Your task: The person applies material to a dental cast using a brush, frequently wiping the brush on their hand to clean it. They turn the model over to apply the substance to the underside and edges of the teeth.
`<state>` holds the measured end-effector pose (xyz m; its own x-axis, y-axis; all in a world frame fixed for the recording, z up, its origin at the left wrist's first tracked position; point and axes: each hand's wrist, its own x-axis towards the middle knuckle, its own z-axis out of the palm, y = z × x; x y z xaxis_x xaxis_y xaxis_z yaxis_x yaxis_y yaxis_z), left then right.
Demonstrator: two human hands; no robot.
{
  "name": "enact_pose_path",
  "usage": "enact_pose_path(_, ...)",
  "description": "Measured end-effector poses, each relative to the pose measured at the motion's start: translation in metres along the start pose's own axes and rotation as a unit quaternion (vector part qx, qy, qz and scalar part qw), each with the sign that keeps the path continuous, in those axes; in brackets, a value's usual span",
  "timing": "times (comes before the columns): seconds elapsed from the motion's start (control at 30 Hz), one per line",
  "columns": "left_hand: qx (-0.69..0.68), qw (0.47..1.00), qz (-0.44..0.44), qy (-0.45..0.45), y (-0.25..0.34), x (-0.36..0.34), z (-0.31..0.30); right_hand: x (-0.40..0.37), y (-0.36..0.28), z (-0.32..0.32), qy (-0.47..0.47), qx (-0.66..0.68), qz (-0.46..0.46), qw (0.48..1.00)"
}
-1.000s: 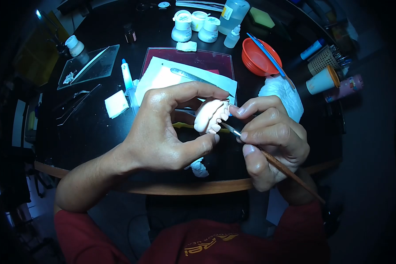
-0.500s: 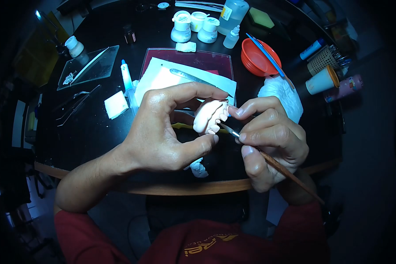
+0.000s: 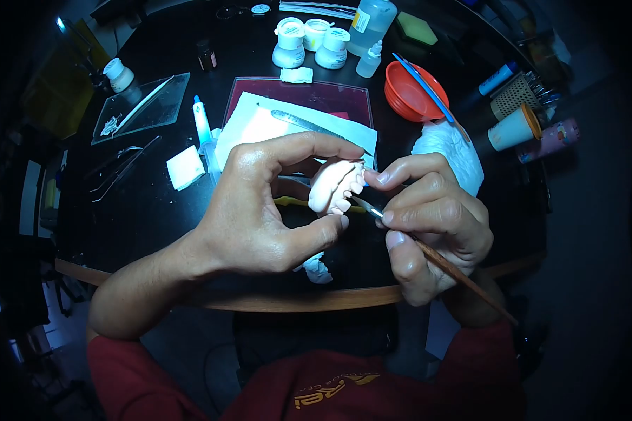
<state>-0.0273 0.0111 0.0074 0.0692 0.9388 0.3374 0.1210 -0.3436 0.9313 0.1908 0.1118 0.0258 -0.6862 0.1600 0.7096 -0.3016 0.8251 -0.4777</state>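
A pale dental model (image 3: 331,184) with a row of teeth is held between the thumb and fingers of my left hand (image 3: 260,210), above the middle of the table. The teeth face right. My right hand (image 3: 439,224) grips a thin tool (image 3: 451,268) with a brown wooden handle and a pointed metal tip. That tip lies at the lower teeth; whether it touches them I cannot tell. A right fingertip rests close to the model's right side. Below the hands are a white paper (image 3: 249,126) and a metal spatula (image 3: 291,118) on it.
Beyond the hands are white jars (image 3: 288,52), a clear bottle (image 3: 373,28) and a red bowl (image 3: 400,95). White tissue (image 3: 446,151) lies right, near a cup (image 3: 510,132). On the left are a glass plate (image 3: 154,109), tweezers (image 3: 123,168) and a syringe (image 3: 201,121).
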Motion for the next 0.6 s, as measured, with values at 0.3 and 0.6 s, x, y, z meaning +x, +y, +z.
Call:
enact_pose_path(0.3, -0.019, 0.999, -0.002, 0.035, -0.0006, 0.0003, 0.0050, 0.0008, 0.0004, 0.0018, 0.022, 0.007, 0.000, 1.000)
enact_pose_path(0.6, -0.010, 1.000, 0.003, 0.017, -0.0018, -0.0004, 0.0014, 0.0023, 0.0009, 0.0059, 0.043, 0.004, -0.004, 0.999)
